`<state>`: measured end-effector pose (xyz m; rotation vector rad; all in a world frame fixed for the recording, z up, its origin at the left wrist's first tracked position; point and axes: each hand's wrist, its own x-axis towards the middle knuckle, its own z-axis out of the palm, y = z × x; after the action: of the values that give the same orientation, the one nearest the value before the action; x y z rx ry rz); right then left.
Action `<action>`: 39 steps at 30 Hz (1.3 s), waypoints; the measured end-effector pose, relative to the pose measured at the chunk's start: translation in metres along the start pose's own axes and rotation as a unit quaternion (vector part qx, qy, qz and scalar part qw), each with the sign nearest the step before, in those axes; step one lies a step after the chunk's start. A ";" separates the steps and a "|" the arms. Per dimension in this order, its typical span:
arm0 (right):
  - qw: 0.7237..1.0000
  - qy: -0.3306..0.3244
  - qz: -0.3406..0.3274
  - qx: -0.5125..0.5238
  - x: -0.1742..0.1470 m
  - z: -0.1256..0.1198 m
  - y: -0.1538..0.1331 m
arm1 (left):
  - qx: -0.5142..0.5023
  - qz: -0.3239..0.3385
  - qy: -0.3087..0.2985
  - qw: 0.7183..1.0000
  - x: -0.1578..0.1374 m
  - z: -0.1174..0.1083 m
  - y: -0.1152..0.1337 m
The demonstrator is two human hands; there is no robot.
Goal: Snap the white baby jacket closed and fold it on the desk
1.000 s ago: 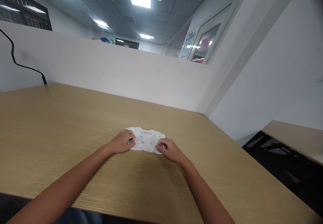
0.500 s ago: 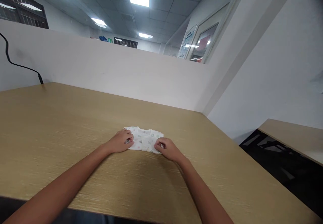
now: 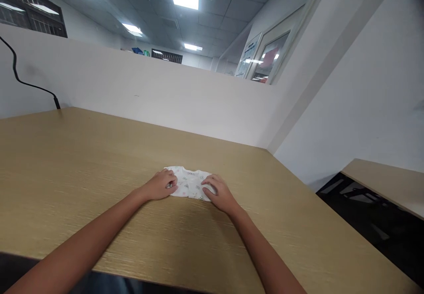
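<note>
A small white baby shirt with tiny printed figures lies folded on the wooden table, its neckline toward the far side. At its left end, my left hand has its fingers curled and the thumb close to them, gripping the cloth edge. My right hand rests over the right end of the shirt, thumb and fingers spread apart on the fabric. Both hands hide the outer ends of the shirt.
The wooden table runs back to a low white partition. A black cable hangs at the far left. On the right stands a second table with a dark frame beneath it.
My right hand has loosened: its fingers, curled together at the shirt's right edge before, are now spread over the cloth. My left hand stays in place.
</note>
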<state>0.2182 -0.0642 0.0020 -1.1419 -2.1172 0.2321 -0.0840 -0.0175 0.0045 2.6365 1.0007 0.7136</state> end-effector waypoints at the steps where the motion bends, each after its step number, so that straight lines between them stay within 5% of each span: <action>1: 1.000 0.002 -0.002 -0.002 0.000 0.001 0.000 | 0.000 0.000 -0.001 1.000 0.000 0.000 0.000; 25: 0.999 -0.040 0.006 0.002 0.001 -0.001 0.000 | 0.063 -0.038 -0.020 0.997 -0.002 -0.001 0.008; 34: 0.996 -0.008 0.047 -0.075 0.002 0.004 -0.003 | 0.098 0.012 0.061 0.993 0.000 -0.004 0.030; 39: 0.998 0.014 0.006 -0.053 0.003 0.005 -0.012 | 0.057 0.049 0.044 0.996 -0.002 0.004 0.036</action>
<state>0.2059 -0.0682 0.0055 -1.2121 -2.1197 0.1093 -0.0631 -0.0458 0.0142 2.7914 0.9669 0.8256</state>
